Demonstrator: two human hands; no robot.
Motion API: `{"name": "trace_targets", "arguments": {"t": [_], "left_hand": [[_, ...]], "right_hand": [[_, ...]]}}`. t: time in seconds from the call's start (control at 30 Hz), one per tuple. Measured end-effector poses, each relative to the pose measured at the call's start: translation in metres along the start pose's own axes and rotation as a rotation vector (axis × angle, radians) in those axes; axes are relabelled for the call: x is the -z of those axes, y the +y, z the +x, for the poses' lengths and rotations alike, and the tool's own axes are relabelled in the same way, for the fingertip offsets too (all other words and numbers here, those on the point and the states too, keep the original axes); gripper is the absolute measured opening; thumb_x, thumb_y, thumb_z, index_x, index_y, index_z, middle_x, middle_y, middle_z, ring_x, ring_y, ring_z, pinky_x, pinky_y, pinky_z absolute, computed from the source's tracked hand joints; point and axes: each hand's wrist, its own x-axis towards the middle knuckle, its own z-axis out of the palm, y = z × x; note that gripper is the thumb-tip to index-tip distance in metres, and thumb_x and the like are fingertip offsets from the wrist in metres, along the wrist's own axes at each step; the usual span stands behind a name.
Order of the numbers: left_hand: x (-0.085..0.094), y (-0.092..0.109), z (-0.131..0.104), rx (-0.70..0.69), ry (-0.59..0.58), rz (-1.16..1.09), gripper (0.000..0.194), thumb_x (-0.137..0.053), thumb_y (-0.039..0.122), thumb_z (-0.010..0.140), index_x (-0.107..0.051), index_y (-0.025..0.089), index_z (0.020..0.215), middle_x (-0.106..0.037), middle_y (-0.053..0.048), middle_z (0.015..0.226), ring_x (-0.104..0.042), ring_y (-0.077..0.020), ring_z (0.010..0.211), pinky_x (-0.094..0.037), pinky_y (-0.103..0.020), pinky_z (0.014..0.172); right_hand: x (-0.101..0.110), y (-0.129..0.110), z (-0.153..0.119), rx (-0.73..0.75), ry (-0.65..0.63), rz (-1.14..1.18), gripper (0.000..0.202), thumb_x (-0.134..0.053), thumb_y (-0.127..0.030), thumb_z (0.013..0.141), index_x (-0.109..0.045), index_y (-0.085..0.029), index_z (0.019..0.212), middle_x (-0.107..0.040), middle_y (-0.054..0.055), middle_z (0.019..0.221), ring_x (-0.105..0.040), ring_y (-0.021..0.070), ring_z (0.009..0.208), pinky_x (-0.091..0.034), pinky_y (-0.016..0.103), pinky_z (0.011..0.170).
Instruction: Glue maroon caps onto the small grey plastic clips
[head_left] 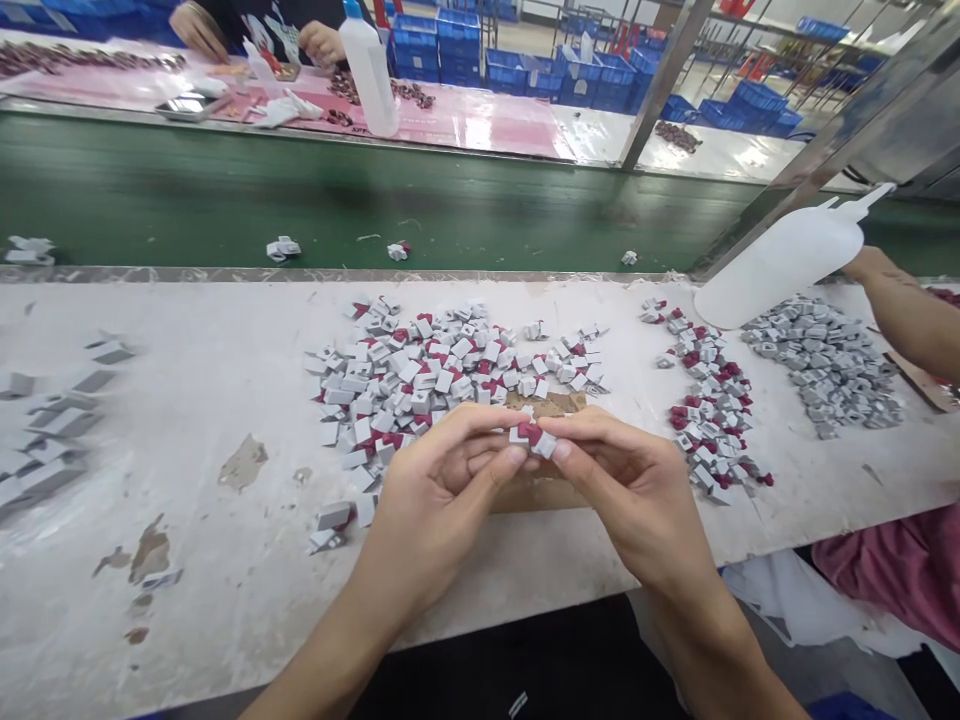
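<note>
Between the fingertips of both hands is a small grey and dark red plastic part [531, 434]. My left hand [450, 480] pinches its left end with thumb and forefinger. The right end is pinched by my right hand [626, 480] in the same way. Behind the hands lies a loose heap of similar grey and red parts [420, 375]. A brown cardboard piece [544, 495] rests on the table under my fingers, partly hidden by them.
A row of red and grey parts [712, 390] and a grey pile [825, 360] lie to the right, beside a white squeeze bottle [784, 260]. A co-worker's arm [907, 310] reaches in there. Beyond runs a green conveyor belt [465, 200] with a few parts. Another person's hands [322, 45] are across it.
</note>
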Motion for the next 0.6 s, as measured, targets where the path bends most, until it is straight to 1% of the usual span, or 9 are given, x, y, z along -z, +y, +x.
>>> {"name": "trace_targets", "arguments": {"t": [0.2,0.27,0.33,0.4,0.47,0.5,0.53,0.57,0.6], "left_hand": [[0.006,0.017,0.002,-0.099,-0.010,0.065,0.013,-0.087,0.021,0.105,-0.091,0.029,0.114,-0.085,-0.001,0.107,-0.087,-0.0140,0.088,-0.074,-0.020,0.084],[0.013,0.024,0.003,-0.116,0.007,0.084,0.014,-0.085,0.022,0.107,-0.090,0.030,0.118,-0.085,-0.001,0.104,-0.086,-0.0146,0.086,-0.074,-0.021,0.082],[0.026,0.031,0.004,-0.130,0.036,0.157,0.017,-0.084,0.024,0.108,-0.088,0.030,0.123,-0.085,-0.001,0.104,-0.086,-0.0155,0.086,-0.074,-0.023,0.081],[0.043,0.037,0.007,-0.141,0.092,0.280,0.017,-0.084,0.027,0.108,-0.087,0.029,0.124,-0.085,-0.003,0.104,-0.086,-0.0171,0.087,-0.074,-0.025,0.082],[0.063,0.043,0.012,-0.157,0.186,0.388,0.015,-0.085,0.029,0.106,-0.087,0.027,0.121,-0.085,-0.004,0.101,-0.086,-0.0184,0.085,-0.074,-0.028,0.082],[0.073,0.045,0.016,-0.160,0.247,0.421,0.015,-0.086,0.030,0.105,-0.086,0.026,0.119,-0.085,-0.004,0.100,-0.085,-0.0186,0.083,-0.074,-0.029,0.081],[0.082,0.048,0.021,-0.163,0.308,0.440,0.016,-0.087,0.030,0.103,-0.085,0.025,0.118,-0.084,-0.004,0.100,-0.084,-0.0184,0.081,-0.074,-0.030,0.079],[0.090,0.049,0.027,-0.166,0.360,0.448,0.017,-0.088,0.030,0.101,-0.085,0.024,0.116,-0.083,-0.004,0.101,-0.083,-0.0179,0.078,-0.074,-0.030,0.077],[0.096,0.051,0.033,-0.168,0.397,0.448,0.017,-0.089,0.029,0.099,-0.084,0.023,0.114,-0.083,-0.005,0.102,-0.082,-0.0172,0.076,-0.073,-0.030,0.076]], "right_hand": [[-0.009,-0.016,0.007,0.003,-0.080,0.085,0.019,-0.084,-0.023,0.108,-0.097,-0.035,0.117,-0.086,0.002,0.102,-0.088,0.0216,0.096,-0.075,0.038,0.092],[-0.014,-0.021,0.014,-0.014,-0.118,0.116,0.019,-0.083,-0.023,0.109,-0.096,-0.035,0.115,-0.086,0.001,0.101,-0.088,0.0198,0.092,-0.075,0.036,0.090],[-0.017,-0.027,0.031,-0.041,-0.192,0.075,0.014,-0.085,-0.024,0.106,-0.095,-0.034,0.111,-0.089,0.001,0.103,-0.088,0.0195,0.092,-0.076,0.035,0.088],[-0.024,-0.032,0.065,-0.086,-0.332,-0.061,0.012,-0.089,-0.026,0.102,-0.094,-0.030,0.112,-0.090,0.004,0.104,-0.088,0.0227,0.094,-0.076,0.038,0.087],[-0.040,-0.033,0.116,-0.084,-0.436,-0.291,0.021,-0.085,-0.025,0.104,-0.093,-0.023,0.124,-0.091,0.008,0.106,-0.088,0.0265,0.096,-0.075,0.043,0.088],[-0.053,-0.031,0.145,-0.053,-0.439,-0.413,0.027,-0.079,-0.022,0.108,-0.090,-0.020,0.132,-0.091,0.011,0.108,-0.088,0.0278,0.097,-0.075,0.046,0.090],[-0.069,-0.027,0.175,0.025,-0.410,-0.564,0.034,-0.070,-0.015,0.111,-0.087,-0.017,0.140,-0.091,0.013,0.119,-0.087,0.0276,0.102,-0.074,0.047,0.097],[-0.088,-0.022,0.204,0.125,-0.375,-0.727,0.040,-0.062,-0.005,0.110,-0.086,-0.016,0.141,-0.088,0.015,0.135,-0.085,0.0271,0.116,-0.070,0.047,0.110],[-0.109,-0.017,0.230,0.165,-0.373,-0.774,0.046,-0.058,0.004,0.107,-0.085,-0.013,0.141,-0.081,0.017,0.151,-0.079,0.0283,0.135,-0.061,0.048,0.124]]}}
